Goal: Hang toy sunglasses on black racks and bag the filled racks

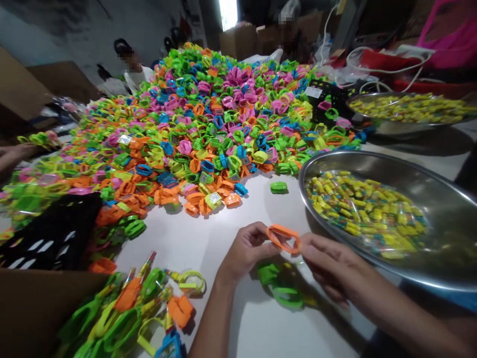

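An orange plastic toy watch (283, 230), its strap bent into a loop, is held up between both hands above the white table (197, 238). The fingers and thumb of my left hand (248, 248) pinch its left end. My right hand (333, 263) grips the right end with its fingertips; whether a small piece is also in those fingers is hidden. Below the hands lie a green toy watch (288, 297) and another green piece (267, 273). A single green toy watch (278, 187) rests farther up the table.
A big heap of colourful toy watches (223, 114) covers the far table. At right stand a steel bowl (447, 199) of small yellow wrapped packets (357, 204) and a second bowl (406, 128). Black crates, a cardboard box (40, 308) and watches with tubes (126, 323) are at left. Other people sit behind.
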{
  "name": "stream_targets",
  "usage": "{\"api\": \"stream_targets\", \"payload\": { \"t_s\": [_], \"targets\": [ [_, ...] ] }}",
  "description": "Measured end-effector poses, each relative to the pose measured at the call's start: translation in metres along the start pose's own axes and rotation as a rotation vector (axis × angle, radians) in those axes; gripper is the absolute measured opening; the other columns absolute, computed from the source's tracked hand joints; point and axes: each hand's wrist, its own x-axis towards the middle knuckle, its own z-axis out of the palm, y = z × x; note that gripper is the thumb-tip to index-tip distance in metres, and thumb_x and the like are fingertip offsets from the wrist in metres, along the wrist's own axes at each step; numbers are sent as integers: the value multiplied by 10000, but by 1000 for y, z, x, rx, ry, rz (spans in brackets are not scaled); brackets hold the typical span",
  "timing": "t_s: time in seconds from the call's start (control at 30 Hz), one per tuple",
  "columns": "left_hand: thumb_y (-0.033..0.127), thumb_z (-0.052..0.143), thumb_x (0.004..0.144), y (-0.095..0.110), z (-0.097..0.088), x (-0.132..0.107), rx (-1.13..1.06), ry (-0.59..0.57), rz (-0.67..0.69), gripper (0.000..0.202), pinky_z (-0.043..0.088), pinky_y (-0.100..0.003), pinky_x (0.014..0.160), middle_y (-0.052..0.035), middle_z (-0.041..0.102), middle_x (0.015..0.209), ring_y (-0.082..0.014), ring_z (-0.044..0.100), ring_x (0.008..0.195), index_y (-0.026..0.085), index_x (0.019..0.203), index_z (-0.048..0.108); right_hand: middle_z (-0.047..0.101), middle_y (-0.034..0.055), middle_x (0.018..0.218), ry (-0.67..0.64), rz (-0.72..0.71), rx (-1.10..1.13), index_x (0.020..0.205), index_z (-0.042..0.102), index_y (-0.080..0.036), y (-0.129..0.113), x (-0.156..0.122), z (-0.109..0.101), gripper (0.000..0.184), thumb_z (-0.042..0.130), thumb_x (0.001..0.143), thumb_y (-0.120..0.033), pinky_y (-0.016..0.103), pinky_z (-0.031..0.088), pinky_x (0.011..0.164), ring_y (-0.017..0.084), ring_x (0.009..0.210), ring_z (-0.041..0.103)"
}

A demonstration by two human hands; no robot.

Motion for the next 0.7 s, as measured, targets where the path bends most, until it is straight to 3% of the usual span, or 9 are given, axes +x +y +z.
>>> {"api": "stream_targets", "payload": {
  "t_s": [0.2,0.3,0.37,0.43,0.53,0.7],
  "targets": [
    [343,954,804,6,-2,-1,-5,50,28,263,571,-296,932,-71,840,971,-196,784,953,179,917,782,325,-111,595,70,-52,-150,1037,623,-240,0,4,0,630,614,933,-861,197,248,411,73,444,273],
    [440,883,806,9,-7,1,4,188,-5,308,569,-300,820,-88,815,868,-197,742,817,154,901,822,371,-90,579,131,-105,-382,1070,657,-241,-9,6,-1,619,564,965,-844,228,281,433,108,460,353],
    [489,820,826,7,-9,5,33,332,6,344,531,-270,694,-81,780,796,-167,686,708,147,853,813,529,-34,651,150,-190,-575,1054,684,-240,-16,11,-2,558,523,1017,-773,255,370,503,151,560,511],
    [529,761,870,3,-10,8,78,502,52,381,475,-243,603,-60,736,746,-143,638,649,154,808,779,673,24,810,104,-253,-744,1041,691,-239,-23,20,-3,489,481,1066,-679,290,467,641,203,746,648],
    [532,666,974,-2,-9,7,229,675,140,405,425,-239,544,-17,659,693,-123,572,590,177,789,728,726,49,919,-53,-260,-970,1030,694,-237,-27,41,-4,415,454,1116,-565,333,501,763,236,861,693],
    [415,571,1092,7,-18,4,679,693,453,434,482,-266,688,-12,649,708,-134,608,698,187,745,701,711,120,1074,-217,-363,-1304,1085,744,-202,-16,59,-3,326,468,1137,-367,422,528,922,293,1032,677]
  ]
}}
